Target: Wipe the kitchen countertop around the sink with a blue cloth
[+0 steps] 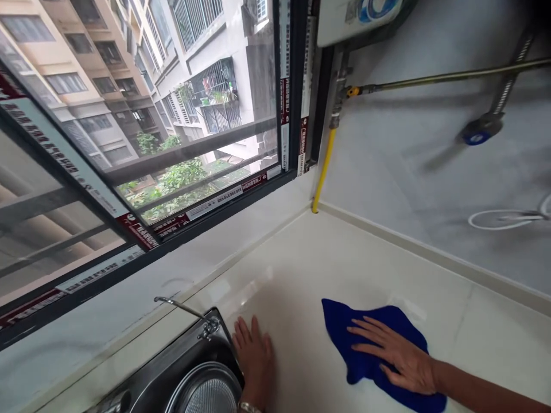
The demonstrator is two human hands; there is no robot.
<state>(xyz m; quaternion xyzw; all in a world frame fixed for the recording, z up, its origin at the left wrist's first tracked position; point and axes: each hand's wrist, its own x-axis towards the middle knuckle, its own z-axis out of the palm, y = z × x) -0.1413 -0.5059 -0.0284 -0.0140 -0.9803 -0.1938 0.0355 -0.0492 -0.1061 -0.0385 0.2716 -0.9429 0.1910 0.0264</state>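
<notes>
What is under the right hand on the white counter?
The right hand lies flat on a blue cloth, which is spread on the white counter. The counter beneath the cloth is covered, so its state cannot be seen.

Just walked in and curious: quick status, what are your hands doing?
Right hand flat on blue cloth, pressed to white countertop. Left hand flat on counter beside steel sink. Nothing in the cloth's way.
</notes>
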